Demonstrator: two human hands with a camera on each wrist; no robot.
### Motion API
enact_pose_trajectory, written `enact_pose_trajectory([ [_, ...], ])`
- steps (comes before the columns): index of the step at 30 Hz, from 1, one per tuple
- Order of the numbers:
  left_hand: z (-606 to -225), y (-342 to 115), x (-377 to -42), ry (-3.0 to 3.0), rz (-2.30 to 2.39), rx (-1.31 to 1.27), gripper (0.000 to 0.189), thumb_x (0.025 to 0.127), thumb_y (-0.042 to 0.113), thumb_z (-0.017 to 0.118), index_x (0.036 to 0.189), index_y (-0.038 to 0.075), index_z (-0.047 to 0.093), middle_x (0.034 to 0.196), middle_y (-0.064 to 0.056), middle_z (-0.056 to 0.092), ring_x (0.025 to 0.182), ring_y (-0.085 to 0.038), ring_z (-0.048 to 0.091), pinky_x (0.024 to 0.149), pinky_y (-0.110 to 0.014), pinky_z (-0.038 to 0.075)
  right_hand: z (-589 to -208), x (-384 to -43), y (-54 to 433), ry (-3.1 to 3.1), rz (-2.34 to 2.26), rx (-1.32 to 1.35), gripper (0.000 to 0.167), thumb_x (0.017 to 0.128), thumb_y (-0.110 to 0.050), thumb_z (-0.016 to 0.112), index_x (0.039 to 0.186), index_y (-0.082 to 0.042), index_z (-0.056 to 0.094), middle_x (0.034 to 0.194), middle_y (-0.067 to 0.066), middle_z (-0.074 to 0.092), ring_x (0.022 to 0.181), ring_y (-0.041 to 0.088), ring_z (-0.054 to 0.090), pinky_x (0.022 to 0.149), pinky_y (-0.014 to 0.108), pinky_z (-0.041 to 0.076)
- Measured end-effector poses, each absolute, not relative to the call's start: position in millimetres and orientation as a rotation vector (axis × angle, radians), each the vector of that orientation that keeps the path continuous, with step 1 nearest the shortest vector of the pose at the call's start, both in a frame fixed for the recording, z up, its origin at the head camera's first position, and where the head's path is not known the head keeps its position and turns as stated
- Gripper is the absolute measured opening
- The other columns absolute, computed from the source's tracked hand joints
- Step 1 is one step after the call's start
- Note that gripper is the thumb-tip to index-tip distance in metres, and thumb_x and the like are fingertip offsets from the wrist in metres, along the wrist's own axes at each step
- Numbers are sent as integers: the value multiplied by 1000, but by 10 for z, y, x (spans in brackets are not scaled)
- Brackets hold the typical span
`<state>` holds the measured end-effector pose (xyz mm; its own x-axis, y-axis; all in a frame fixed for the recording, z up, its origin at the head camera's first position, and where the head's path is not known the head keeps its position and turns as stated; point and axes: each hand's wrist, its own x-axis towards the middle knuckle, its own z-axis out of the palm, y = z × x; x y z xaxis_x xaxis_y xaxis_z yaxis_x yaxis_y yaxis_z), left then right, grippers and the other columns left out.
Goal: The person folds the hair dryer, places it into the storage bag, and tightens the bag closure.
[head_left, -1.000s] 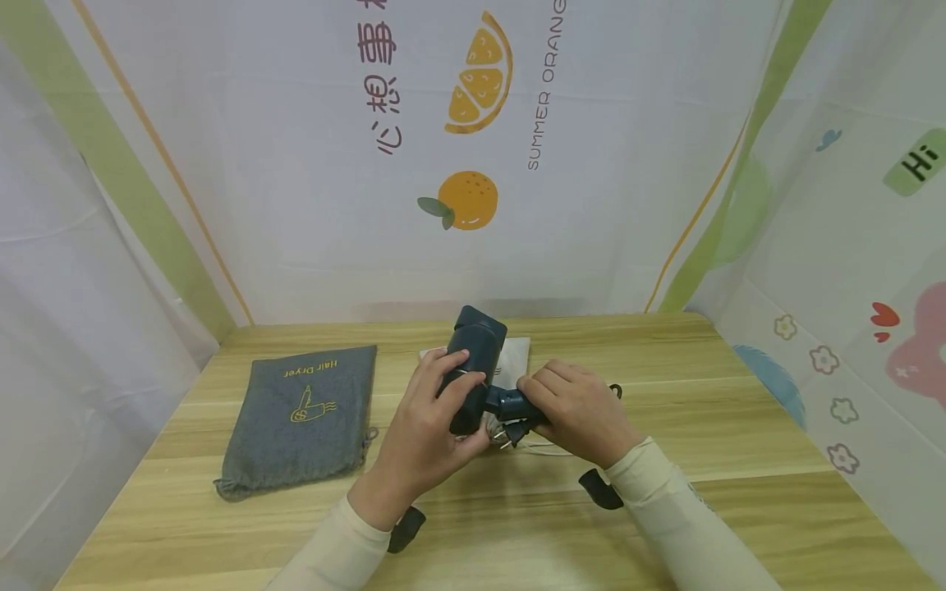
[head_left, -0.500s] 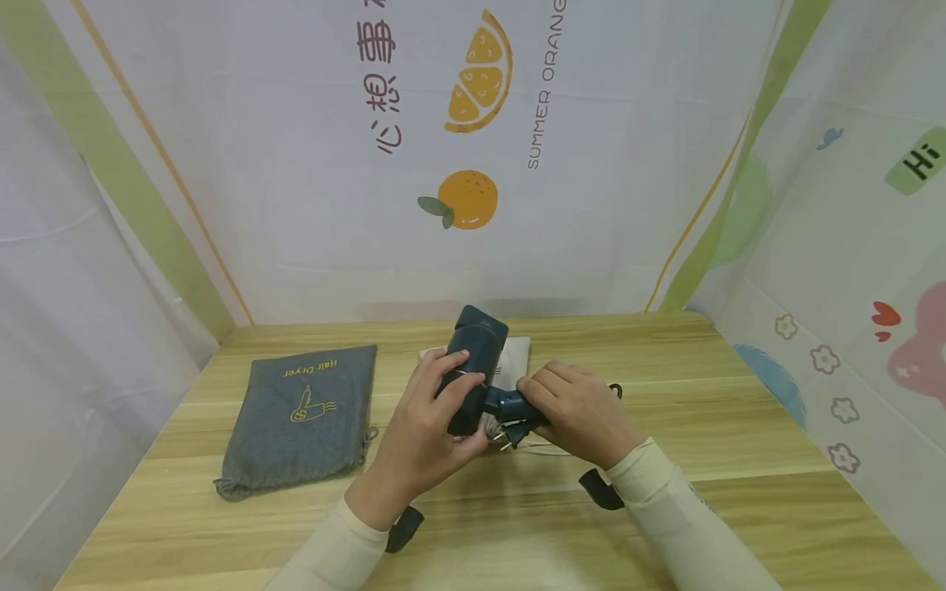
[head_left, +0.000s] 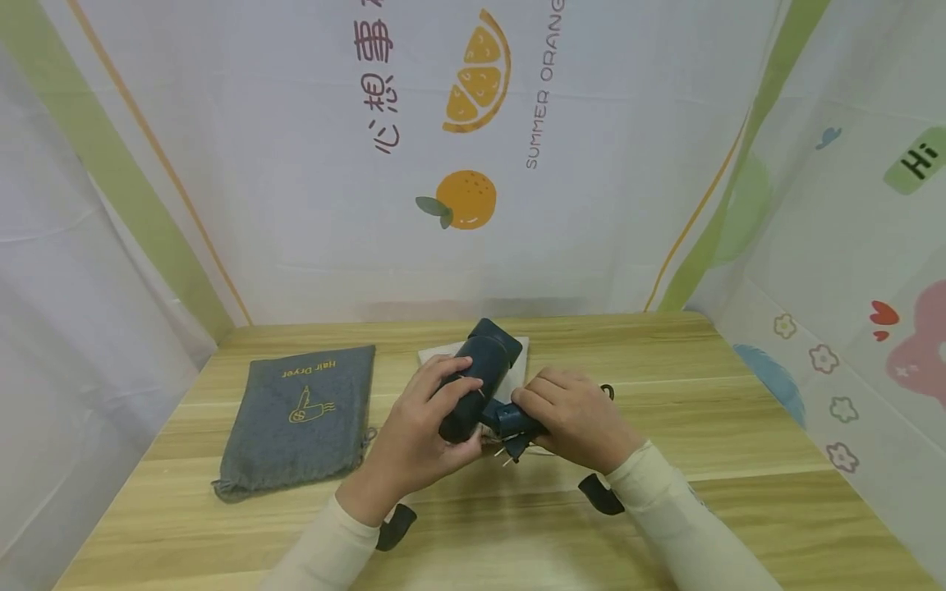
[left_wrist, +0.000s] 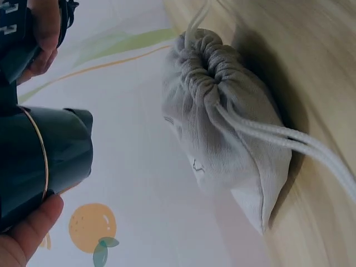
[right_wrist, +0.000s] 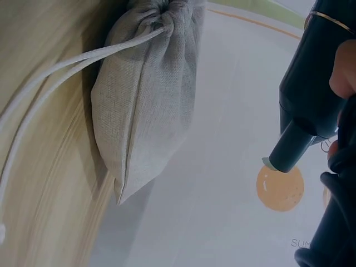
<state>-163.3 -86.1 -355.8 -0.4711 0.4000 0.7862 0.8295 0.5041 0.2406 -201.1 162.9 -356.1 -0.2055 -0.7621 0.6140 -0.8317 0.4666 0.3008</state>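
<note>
A dark blue hair dryer (head_left: 489, 359) is held above the table, its barrel slanting away toward the upper right in the head view. My left hand (head_left: 421, 419) grips the barrel near its rear end. My right hand (head_left: 580, 420) holds the handle (head_left: 512, 419), with fingers wrapped over it. A two-pin plug (head_left: 517, 447) sticks out under the handle, and dark cord (right_wrist: 334, 189) runs along it in the right wrist view. Behind the dryer lies a light drawstring bag (left_wrist: 233, 122), drawn together at its neck and mostly hidden in the head view.
A flat grey pouch (head_left: 299, 419) marked "Hair Dryer" lies on the left of the wooden table (head_left: 650, 533). White printed curtains (head_left: 613, 205) stand behind and at both sides. Black curved pieces (head_left: 601, 494) show beside each wrist.
The dryer's front end has swung right and a little toward me. The left hand has tilted with it, while the right hand and plug have shifted slightly.
</note>
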Motion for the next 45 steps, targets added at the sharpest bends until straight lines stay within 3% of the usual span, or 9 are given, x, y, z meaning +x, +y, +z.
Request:
enact_pose_trajectory([
  [12,-3561,-878,-1634,-2063,-803,-1012,55,69,7,81,120,6,62,135,-16,52,124,-33,51,90,-44,54,-3567,-2003,1615,-1994,134,1327,53,64,-26,95,103,-9,64,90,0,64,82,18,61,70,33,55],
  [23,-3568,-885,-1610,-2052,-768,-1026,52,70,9,80,118,5,64,134,-17,54,124,-35,50,92,-46,53,-3565,-1984,1608,-2057,165,1298,79,60,-31,97,126,-7,59,113,8,61,106,27,60,90,43,53],
  [27,-3561,-888,-1596,-2046,-770,-1030,50,70,9,79,117,5,64,134,-16,54,124,-34,50,92,-46,52,-3565,-1996,1592,-2034,168,1305,68,60,-27,96,115,-7,62,109,7,62,104,27,60,90,43,52],
  [32,-3570,-886,-1585,-2009,-775,-1049,47,70,9,78,115,5,65,132,-16,56,121,-32,52,89,-44,53,-3581,-2008,1586,-2012,159,1333,49,62,-23,94,97,-9,61,95,1,61,89,21,60,80,38,53],
  [45,-3536,-849,-1562,-1915,-807,-1097,49,66,7,77,113,4,65,128,-17,58,118,-36,53,92,-46,52,-3505,-1943,1598,-1959,96,1336,46,61,-17,90,95,-9,60,91,1,63,83,18,62,77,36,56],
])
